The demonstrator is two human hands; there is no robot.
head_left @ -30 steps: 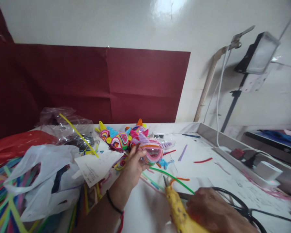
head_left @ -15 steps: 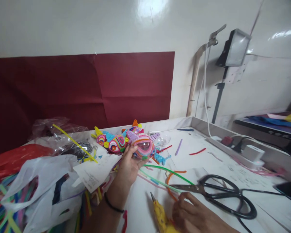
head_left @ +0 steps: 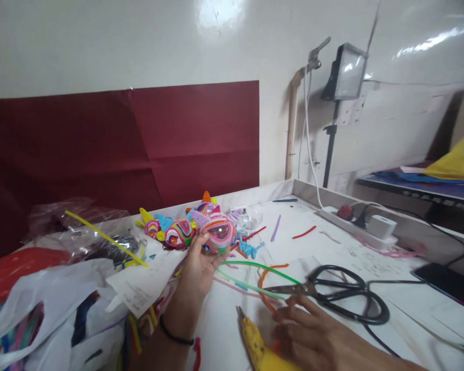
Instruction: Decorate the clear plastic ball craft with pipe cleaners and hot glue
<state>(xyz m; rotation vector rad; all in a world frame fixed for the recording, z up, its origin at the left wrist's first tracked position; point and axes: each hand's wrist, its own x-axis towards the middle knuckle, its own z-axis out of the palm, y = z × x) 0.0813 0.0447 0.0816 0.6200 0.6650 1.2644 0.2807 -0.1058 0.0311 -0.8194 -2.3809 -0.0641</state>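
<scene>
My left hand (head_left: 198,268) is closed around a round craft ball (head_left: 217,234) wrapped in pink, orange and purple fuzzy strips, with a clear domed window. Purple pointed pieces stick up from its top. My right hand (head_left: 309,327) is low over the table, fingers loosely bent and apart, slightly blurred. Just beyond its fingertips lie the blades of black-handled scissors (head_left: 332,296) and a green fuzzy strip (head_left: 261,267). To its left is a yellow glue gun (head_left: 255,340) with a metal nozzle; its rear is cut off by the frame.
Similar decorated balls (head_left: 180,233) sit behind my left hand. White plastic bags (head_left: 58,293) with colourful fuzzy strips and a paper slip (head_left: 139,286) are at left. A power strip (head_left: 365,233), phone (head_left: 448,283) and cables lie right. Orange strip (head_left: 263,281) and other loose strips lie about.
The view has turned slightly right, so everything sits further left. My left hand still holds the ball. My right hand's fingers look a little more stretched out beside the scissors.
</scene>
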